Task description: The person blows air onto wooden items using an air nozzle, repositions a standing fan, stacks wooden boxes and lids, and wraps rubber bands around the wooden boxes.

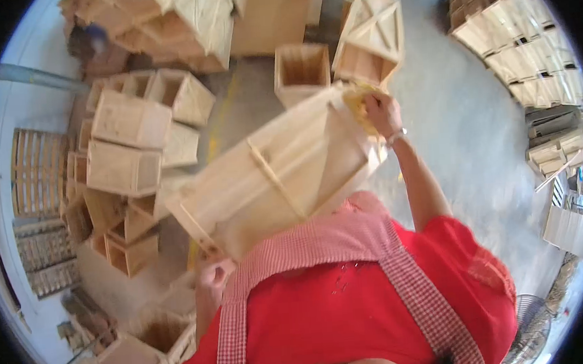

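Observation:
In front of my apron a long pale wooden box (237,168) is held at a slant, with a thin cross strip on its near face. My right hand (382,113) is closed on a yellow cloth (360,104), which rests against the box's far upper end; its exact kind is blurred. At the lower left corner of the box, my left hand (216,273) is closed on the edge, its fingers partly hidden and smeared.
Stacked wooden boxes (131,118) stand at left, with more open boxes (157,330) at lower left. Ahead are an open box (301,68) and a cross-braced crate (375,23). Crates (523,41) are piled at upper right. A fan (530,324) stands lower right.

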{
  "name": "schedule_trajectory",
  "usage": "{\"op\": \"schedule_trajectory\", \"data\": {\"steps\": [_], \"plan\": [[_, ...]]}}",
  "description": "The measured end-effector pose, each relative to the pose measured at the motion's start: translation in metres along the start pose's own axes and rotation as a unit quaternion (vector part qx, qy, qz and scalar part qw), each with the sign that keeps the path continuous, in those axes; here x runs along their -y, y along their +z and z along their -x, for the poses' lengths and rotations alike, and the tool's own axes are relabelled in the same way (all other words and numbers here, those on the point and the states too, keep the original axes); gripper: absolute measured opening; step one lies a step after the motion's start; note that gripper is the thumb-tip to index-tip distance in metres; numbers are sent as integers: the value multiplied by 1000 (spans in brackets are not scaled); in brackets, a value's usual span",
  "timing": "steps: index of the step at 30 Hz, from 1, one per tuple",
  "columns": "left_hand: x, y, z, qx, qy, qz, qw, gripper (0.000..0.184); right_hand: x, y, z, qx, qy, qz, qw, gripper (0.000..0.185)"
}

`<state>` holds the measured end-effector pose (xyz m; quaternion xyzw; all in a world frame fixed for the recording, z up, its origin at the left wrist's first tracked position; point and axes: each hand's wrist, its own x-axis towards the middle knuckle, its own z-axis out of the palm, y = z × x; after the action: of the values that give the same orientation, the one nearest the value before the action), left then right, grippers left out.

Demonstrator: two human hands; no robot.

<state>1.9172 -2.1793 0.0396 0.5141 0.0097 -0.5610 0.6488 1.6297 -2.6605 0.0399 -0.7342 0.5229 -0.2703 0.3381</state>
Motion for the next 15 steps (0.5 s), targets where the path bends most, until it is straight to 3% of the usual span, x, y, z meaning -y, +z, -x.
{"op": "schedule_trajectory", "data": {"steps": [1,3,4,5,6,7,8,9,10,11,13,14,15], "plan": [[-25,42,7,-56,0,3,998,35,-13,-11,-8,-109,-54,34,992,24],[-27,8,-8,0,-11,4,1000,33,-128,-61,-59,-113,70,312,941,28],[-38,3,-3,13,-3,1,1000,33,-170,-110,-81,-126,180,390,894,33],[-49,4,3,-12,-18,-3,1000,32,-253,-185,-118,-115,207,426,873,38],[-53,13,6,-41,-33,-11,999,31,-239,-237,-124,-184,233,397,868,38],[-55,-1,4,73,12,-30,997,31,-196,-298,-110,-256,259,364,857,38],[-49,-20,-5,77,-11,3,997,31,-94,-302,-78,-250,216,409,851,29],[-42,-39,-15,80,-33,35,996,30,-90,-299,-89,-132,100,612,773,25],[-45,-44,-16,96,-26,36,994,30,-94,-278,-102,-2,-17,772,635,21],[-48,-36,-23,86,-11,25,996,33,-104,-223,-99,-236,-113,641,721,18],[-59,-8,-40,97,18,19,995,36,-15,-83,-42,-108,-177,392,896,16],[-65,5,-40,162,69,-13,984,30,22,-19,2,-13,-174,247,953,16],[-69,11,-43,197,95,-31,975,27,52,26,44,68,-177,148,971,17]]}}
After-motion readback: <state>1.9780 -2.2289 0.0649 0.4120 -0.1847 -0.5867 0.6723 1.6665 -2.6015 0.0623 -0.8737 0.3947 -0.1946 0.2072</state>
